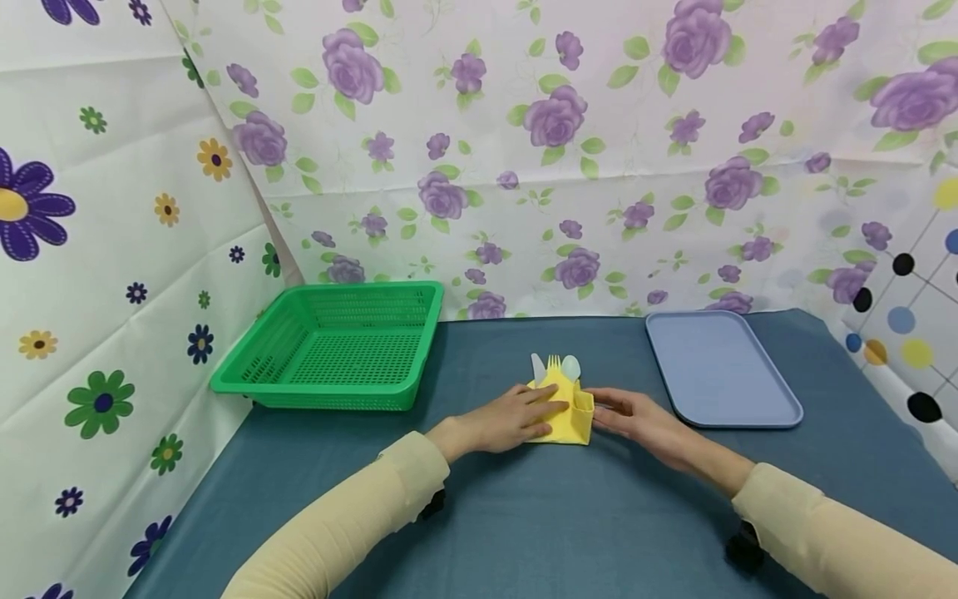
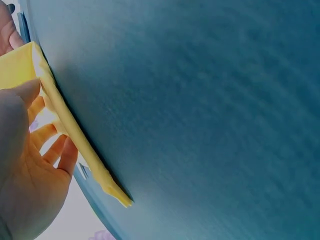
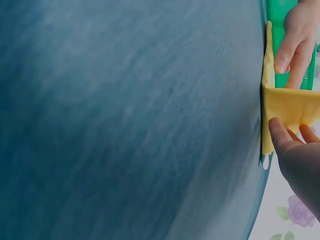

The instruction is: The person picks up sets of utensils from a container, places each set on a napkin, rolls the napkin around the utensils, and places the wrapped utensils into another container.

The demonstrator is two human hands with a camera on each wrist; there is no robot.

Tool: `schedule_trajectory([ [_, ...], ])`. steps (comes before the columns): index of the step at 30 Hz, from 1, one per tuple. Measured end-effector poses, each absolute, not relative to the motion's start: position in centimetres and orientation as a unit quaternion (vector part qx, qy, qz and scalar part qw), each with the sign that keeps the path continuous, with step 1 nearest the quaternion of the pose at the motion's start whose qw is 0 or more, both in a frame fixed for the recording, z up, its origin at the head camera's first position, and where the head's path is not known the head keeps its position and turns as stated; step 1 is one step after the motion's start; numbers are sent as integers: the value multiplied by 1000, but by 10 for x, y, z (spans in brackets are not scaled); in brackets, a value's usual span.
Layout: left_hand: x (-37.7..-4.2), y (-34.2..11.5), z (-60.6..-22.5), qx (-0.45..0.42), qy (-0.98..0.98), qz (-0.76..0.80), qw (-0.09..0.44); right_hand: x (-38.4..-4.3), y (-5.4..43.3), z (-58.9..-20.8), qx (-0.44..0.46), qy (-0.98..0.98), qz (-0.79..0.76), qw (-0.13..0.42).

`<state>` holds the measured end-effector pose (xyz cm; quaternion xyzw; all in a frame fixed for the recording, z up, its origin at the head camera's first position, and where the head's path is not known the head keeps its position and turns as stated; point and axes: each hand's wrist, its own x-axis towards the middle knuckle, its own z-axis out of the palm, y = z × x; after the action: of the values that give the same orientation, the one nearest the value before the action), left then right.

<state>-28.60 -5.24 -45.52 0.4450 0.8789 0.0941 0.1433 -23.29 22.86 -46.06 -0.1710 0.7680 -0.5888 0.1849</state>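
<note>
A folded yellow napkin (image 1: 570,431) lies on the blue-covered table in the head view. A white knife (image 1: 537,368), a yellow fork (image 1: 554,363) and a white spoon (image 1: 571,368) stick out of its far edge. My left hand (image 1: 509,418) rests on the napkin from the left, fingers stretched across its top. Its right side stands up as a flap (image 1: 585,406). Against the outside of that flap is my right hand (image 1: 636,418), with fairly straight fingers. In the right wrist view its fingertips (image 3: 274,124) meet the upright yellow flap (image 3: 290,104).
A green slotted basket (image 1: 422,349) stands at the back left of the table. At the back right lies a light blue-grey tray (image 1: 722,366). Flowered cloth (image 1: 479,166) hangs behind the table, and another patterned cloth (image 1: 172,333) borders the left.
</note>
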Motion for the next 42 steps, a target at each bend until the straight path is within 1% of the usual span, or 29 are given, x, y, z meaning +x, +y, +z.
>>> schedule_trajectory([
  [3,-288,-54,-455,436,878,130,148,-231,228,-458,-184,786,-564,174],
  [10,-288,-54,-452,379,887,198,173,-231,224,-456,-207,828,-501,143],
  [13,-290,-54,-450,368,887,211,181,-232,222,-457,-232,834,-481,135],
  [19,-292,-56,-448,363,884,226,189,-234,219,-460,-287,825,-471,125],
  [23,-295,-57,-449,365,879,237,193,-235,218,-461,-305,822,-462,130],
  [32,-299,-58,-447,372,868,262,199,-231,214,-459,-303,852,-406,132],
  [39,-298,-58,-439,349,865,277,230,-228,208,-460,-336,872,-339,112],
  [42,-300,-57,-439,353,860,278,243,-227,206,-462,-352,879,-306,100],
])
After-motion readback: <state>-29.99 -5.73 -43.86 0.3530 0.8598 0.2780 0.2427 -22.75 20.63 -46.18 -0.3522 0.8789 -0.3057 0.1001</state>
